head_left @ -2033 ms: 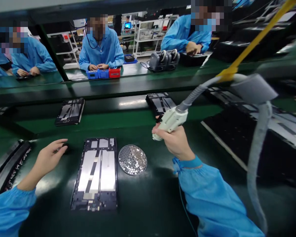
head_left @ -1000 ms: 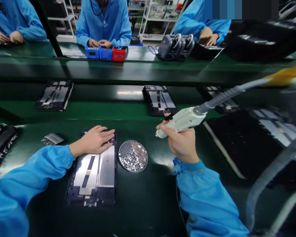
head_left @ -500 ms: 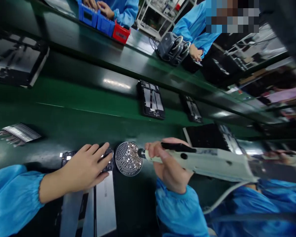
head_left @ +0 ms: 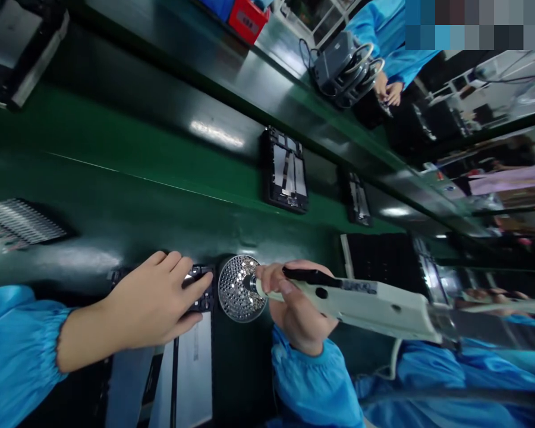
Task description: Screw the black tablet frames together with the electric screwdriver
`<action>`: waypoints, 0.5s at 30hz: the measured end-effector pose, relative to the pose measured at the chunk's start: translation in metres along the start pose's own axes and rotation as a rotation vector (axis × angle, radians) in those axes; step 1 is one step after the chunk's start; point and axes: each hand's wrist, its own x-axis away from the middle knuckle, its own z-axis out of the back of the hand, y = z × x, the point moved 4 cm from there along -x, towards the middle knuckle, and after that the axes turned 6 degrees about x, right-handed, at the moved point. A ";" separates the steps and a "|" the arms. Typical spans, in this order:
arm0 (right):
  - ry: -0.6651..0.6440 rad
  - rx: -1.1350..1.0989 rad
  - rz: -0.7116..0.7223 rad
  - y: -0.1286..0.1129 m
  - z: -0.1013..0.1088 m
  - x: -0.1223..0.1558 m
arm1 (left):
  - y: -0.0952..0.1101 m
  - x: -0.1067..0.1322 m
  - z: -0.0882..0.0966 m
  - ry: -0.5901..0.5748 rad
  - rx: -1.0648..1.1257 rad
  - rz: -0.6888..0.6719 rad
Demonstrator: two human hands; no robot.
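Observation:
My right hand [head_left: 301, 306] is wrapped round a pale electric screwdriver [head_left: 370, 309] with a black lever. The driver's tip reaches over a round dish [head_left: 230, 304] of small shiny screws, whose holes or dimples are partly filled. Whether the tip touches a screw I cannot tell. My left hand [head_left: 151, 300] lies with fingers spread on the upper end of an opened tablet-like device [head_left: 195, 368]. Silver battery panels and a dark ribbon strip show below the hand, which hides part of the device's top.
On the green bench, a stack of thin metallic parts [head_left: 20, 223] lies left. Further devices [head_left: 289, 172] sit along the conveyor strip, with a black tray [head_left: 378, 258] at right. Across the line are a red bin [head_left: 248, 21] and a co-worker's hands [head_left: 387, 90].
The screwdriver tip has moved left, from the dish's right rim to over its screws. My left hand stays on the device. The camera view has shifted and tilted slightly.

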 end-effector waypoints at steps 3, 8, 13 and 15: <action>-0.003 0.007 -0.006 0.001 0.000 -0.001 | 0.000 0.000 0.000 0.009 0.008 -0.003; -0.009 0.009 -0.008 0.003 0.000 0.000 | 0.003 -0.001 0.001 0.024 -0.015 -0.008; -0.022 0.005 0.012 -0.012 0.000 -0.001 | 0.004 -0.001 0.002 0.027 -0.031 -0.009; -0.034 0.006 0.030 -0.025 -0.005 -0.004 | 0.004 0.000 0.002 0.025 -0.024 -0.012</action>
